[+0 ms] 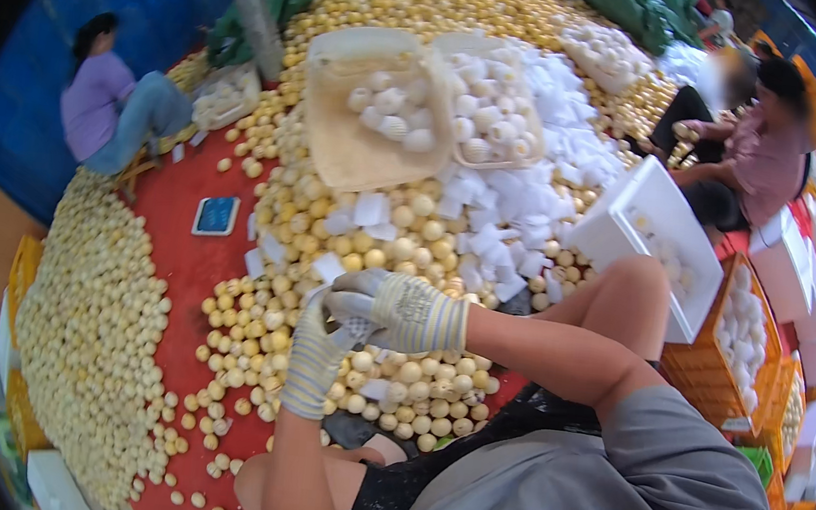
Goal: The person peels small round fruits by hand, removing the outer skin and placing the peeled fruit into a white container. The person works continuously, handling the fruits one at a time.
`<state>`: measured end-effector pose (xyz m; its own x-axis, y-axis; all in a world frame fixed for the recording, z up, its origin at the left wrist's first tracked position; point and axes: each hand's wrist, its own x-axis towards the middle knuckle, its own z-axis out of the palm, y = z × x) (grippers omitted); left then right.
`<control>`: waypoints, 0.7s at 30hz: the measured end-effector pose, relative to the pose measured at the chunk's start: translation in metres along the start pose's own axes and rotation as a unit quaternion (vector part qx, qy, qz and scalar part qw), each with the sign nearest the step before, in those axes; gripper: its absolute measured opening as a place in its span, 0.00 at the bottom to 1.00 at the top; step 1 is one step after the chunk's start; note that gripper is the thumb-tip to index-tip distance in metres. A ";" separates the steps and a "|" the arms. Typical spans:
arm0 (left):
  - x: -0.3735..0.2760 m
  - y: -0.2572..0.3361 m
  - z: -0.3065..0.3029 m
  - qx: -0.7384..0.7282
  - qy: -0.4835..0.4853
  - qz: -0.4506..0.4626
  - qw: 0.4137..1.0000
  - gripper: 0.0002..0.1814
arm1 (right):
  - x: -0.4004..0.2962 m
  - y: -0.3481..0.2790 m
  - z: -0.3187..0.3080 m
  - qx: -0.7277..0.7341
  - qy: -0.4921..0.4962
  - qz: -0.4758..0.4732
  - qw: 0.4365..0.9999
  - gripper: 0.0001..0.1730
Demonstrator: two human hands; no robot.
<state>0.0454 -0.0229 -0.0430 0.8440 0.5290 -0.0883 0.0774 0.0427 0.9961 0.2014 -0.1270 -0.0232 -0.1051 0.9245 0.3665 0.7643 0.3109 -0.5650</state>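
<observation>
My left hand (313, 357) and my right hand (401, 311) meet in front of me, both in white knit gloves with yellow and blue-grey stripes. Between them is a white foam net sleeve (352, 330), gripped by the fingers; whether a fruit sits inside is hidden. Round pale-yellow fruits (438, 391) lie heaped below and beyond the hands. Loose white foam sleeves (503, 247) are piled past them. A beige plastic basket (330, 140) holds several sleeved fruits (394, 114), and another basket of them (495, 118) stands beside it.
A white foam box (613, 214) leans by my knee, near an orange crate (713, 395) of wrapped fruits. A person in purple (97, 99) sits left, a person in pink (766, 160) right. A small blue-and-white item (216, 216) lies on the red floor (174, 251).
</observation>
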 end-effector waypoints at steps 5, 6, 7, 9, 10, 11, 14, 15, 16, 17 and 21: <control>-0.009 0.017 0.002 -0.060 0.046 -0.035 0.996 0.43 | -0.080 0.058 -0.120 -0.056 0.064 0.179 0.980 0.26; -0.011 0.013 -0.008 -0.018 0.062 -0.033 0.997 0.39 | -0.107 0.080 -0.154 -0.047 0.119 0.224 0.966 0.26; -0.012 0.009 -0.016 0.002 0.073 -0.044 0.996 0.38 | -0.133 0.102 -0.189 -0.035 0.175 0.264 0.948 0.25; -0.016 -0.004 -0.024 0.036 0.089 -0.076 0.993 0.35 | -0.214 0.147 -0.252 0.003 0.259 0.442 0.859 0.26; -0.022 -0.003 -0.026 0.036 0.103 -0.080 0.991 0.31 | -0.258 0.162 -0.272 0.044 0.295 0.547 0.782 0.26; -0.021 -0.008 -0.020 0.027 0.085 -0.077 0.993 0.31 | -0.319 0.167 -0.286 0.061 0.328 0.638 0.694 0.26; -0.020 -0.010 -0.015 0.020 0.061 -0.075 0.995 0.30 | -0.464 0.169 -0.310 0.056 0.389 0.778 0.491 0.31; -0.024 -0.009 -0.020 0.039 0.072 -0.084 0.993 0.30 | -0.470 0.176 -0.297 0.012 0.377 0.798 0.471 0.31; -0.026 -0.009 -0.023 0.052 0.074 -0.092 0.992 0.29 | -0.480 0.175 -0.290 -0.035 0.367 0.817 0.444 0.30; -0.022 -0.012 -0.022 0.038 0.066 -0.082 0.994 0.31 | -0.503 0.171 -0.318 -0.140 0.353 0.828 0.412 0.29; -0.018 -0.011 -0.021 0.037 0.061 -0.074 0.995 0.35 | -0.444 0.210 -0.342 -0.132 0.265 0.768 0.568 0.14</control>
<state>0.0183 -0.0151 -0.0521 0.7499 0.6209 -0.2284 0.2390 0.0677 0.9686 0.6255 -0.5475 -0.0516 0.9673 -0.1585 -0.1980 -0.2291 -0.8812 -0.4135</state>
